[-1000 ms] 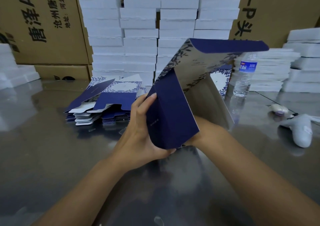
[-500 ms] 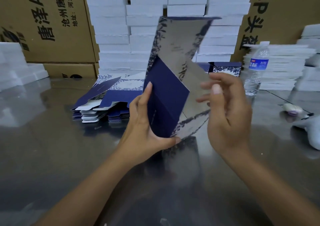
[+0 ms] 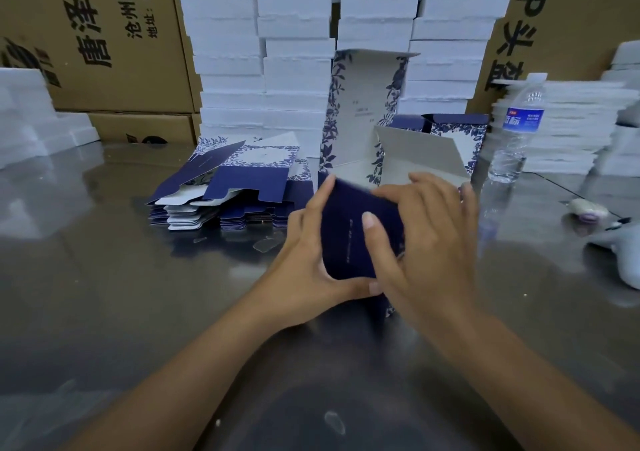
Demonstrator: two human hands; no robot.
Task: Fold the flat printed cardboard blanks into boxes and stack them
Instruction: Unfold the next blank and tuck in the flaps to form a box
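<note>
Cardboard blank (image 3: 343, 236), matte navy outside and pale inside with blue leaf print, stands half-folded just above the glossy grey table (image 3: 104, 295). Both hands grip its navy panel: the left hand (image 3: 304, 267) fingers curl round the left edge, while the right hand (image 3: 433, 243) fingers hook over the top, thumb pressing the face. Flat blanks (image 3: 235, 180) lie piled behind-left, before white foam stacks (image 3: 298, 52) and brown cartons (image 3: 104, 35) printed with black Chinese characters.
</note>
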